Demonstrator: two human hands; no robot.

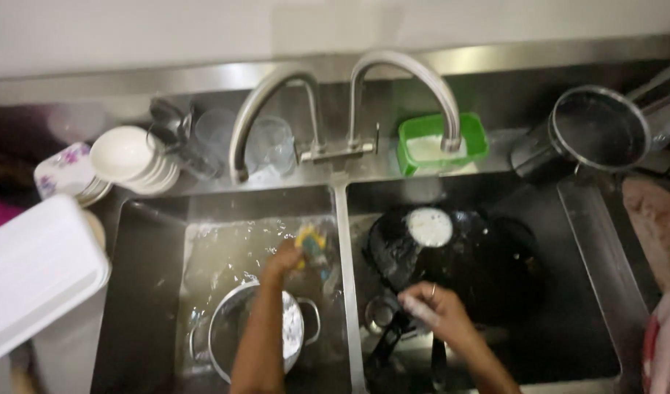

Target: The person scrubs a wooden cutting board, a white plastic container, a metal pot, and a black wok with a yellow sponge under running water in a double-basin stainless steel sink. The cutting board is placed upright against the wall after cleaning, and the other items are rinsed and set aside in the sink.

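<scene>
I look down into a steel double sink (339,211). My left hand (282,259) reaches into the left basin and is closed on a yellow sponge (310,242), just above a steel pot (256,337) standing in soapy water. My right hand (430,305) is in the right basin, fingers curled around a small foamy item near the handle of a black pan (452,259). A round patch of white foam (430,226) lies in that pan. What exactly the right hand holds is blurred.
Two curved taps (393,69) arch over the divider. A green soap tray (443,144) sits behind the right basin, glasses (269,146) and stacked white bowls (127,157) at back left. A dark pot (598,131) stands at right, a white container (36,273) at left.
</scene>
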